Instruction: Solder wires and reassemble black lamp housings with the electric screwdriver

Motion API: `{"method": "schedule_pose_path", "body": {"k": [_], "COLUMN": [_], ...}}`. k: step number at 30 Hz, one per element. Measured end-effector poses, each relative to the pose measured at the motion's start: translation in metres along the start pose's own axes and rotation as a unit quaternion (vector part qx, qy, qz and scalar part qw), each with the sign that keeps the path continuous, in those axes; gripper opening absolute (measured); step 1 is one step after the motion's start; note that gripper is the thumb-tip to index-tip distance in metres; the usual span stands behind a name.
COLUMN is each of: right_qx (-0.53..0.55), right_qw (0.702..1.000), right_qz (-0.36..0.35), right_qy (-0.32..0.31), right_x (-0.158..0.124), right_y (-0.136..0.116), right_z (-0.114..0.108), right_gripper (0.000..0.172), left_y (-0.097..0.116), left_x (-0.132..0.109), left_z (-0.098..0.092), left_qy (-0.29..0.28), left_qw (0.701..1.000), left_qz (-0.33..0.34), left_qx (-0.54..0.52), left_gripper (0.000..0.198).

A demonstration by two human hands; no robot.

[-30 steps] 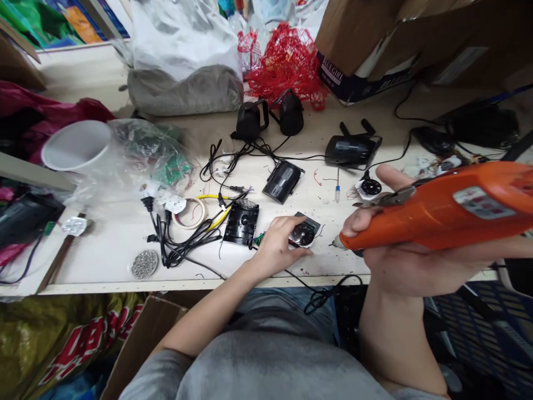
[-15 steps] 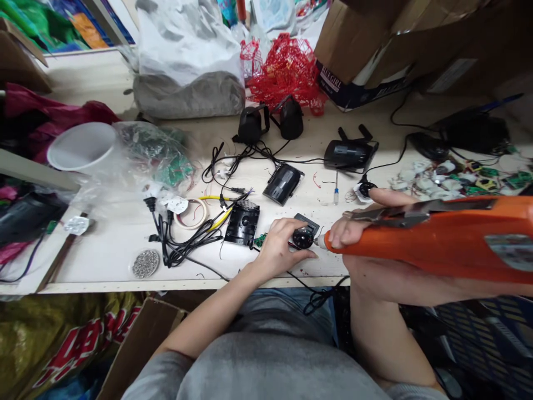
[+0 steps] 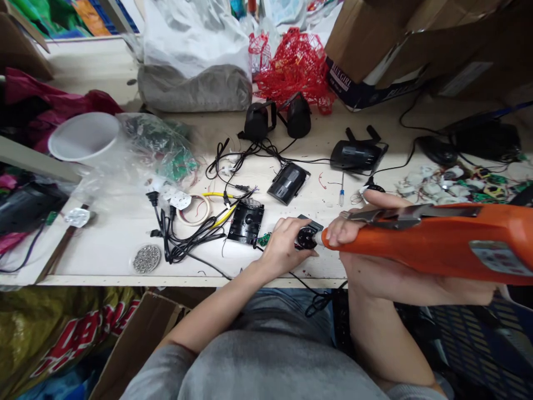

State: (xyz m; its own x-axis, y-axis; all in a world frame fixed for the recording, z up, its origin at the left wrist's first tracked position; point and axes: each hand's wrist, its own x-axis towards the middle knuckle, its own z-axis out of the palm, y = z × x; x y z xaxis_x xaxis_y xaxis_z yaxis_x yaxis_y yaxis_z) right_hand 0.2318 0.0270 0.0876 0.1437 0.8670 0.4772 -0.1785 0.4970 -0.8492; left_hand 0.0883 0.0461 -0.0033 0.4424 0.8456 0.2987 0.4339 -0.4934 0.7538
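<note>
the person is working with 2 hands at the front edge of the bench [image 3: 104, 261]. the left hand [image 3: 283, 247] is curling closed over a small black round part [image 3: 306, 238], pinning it down on a dark square plate [image 3: 311, 223]. the right hand [image 3: 387, 272] is clamped around an orange powered hand tool [image 3: 433, 239], its fingers [image 3: 343, 230] wrapping over the barrel. the tool's metal tip [image 3: 318, 239] is pointing at the round part, touching it or just beside it; the angle hides which. the step in hand appears to be this meeting of tip and part, and the moment seems to call for a firm, steady left hand.

on the bench, a black housing [image 3: 245, 222] is lying just left of the left hand, with black power cords [image 3: 187, 244], a roll of masking tape [image 3: 192, 210] and a dish of metal beads [image 3: 146, 259] beyond it. black lamp units [image 3: 270, 119] are standing further back, and loose circuit boards [image 3: 458, 186] are scattering at the right. a white plastic sack [image 3: 194, 39] and red netting [image 3: 293, 69] are sitting behind, beside a cardboard box [image 3: 375, 39].
</note>
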Motion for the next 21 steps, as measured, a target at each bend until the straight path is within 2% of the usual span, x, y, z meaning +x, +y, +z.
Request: {"method": "schedule_pose_path", "body": {"k": [3,7,9,12,14,17,21], "right_qx": [0.022,0.015,-0.001,-0.024,-0.015,0.011,-0.058], "right_qw": [1.0,1.0,1.0,0.998,0.997,0.997,0.997], "right_qz": [-0.019,0.003,0.012,0.004,0.01,0.003,0.029], "right_qy": [0.009,0.014,0.016,0.06,0.076,0.073,0.044], "right_x": [0.006,0.009,0.007,0.004,0.002,0.003,0.011], "right_y": [-0.007,-0.012,-0.011,-0.008,-0.007,-0.01,-0.015], "right_z": [0.004,0.006,0.007,0.01,0.012,0.014,0.017], "right_gripper": [0.075,0.067,0.068,0.073,0.07,0.055,0.024], "left_y": [-0.001,-0.002,-0.002,-0.002,-0.002,-0.005,-0.008], "left_x": [0.001,0.003,0.004,0.007,0.007,0.006,0.004], "left_z": [0.001,0.001,0.001,0.0,0.001,0.006,0.013], "left_qy": [0.001,0.005,0.005,-0.002,-0.007,0.009,0.033], "left_qw": [1.0,1.0,1.0,0.999,0.998,0.998,0.999], "left_qz": [-0.008,-0.015,-0.024,-0.045,-0.057,-0.053,-0.038], "left_qx": [-0.001,-0.008,-0.015,-0.025,-0.024,-0.018,-0.013], "left_gripper": [0.062,0.058,0.058,0.06,0.059,0.055,0.052]}}
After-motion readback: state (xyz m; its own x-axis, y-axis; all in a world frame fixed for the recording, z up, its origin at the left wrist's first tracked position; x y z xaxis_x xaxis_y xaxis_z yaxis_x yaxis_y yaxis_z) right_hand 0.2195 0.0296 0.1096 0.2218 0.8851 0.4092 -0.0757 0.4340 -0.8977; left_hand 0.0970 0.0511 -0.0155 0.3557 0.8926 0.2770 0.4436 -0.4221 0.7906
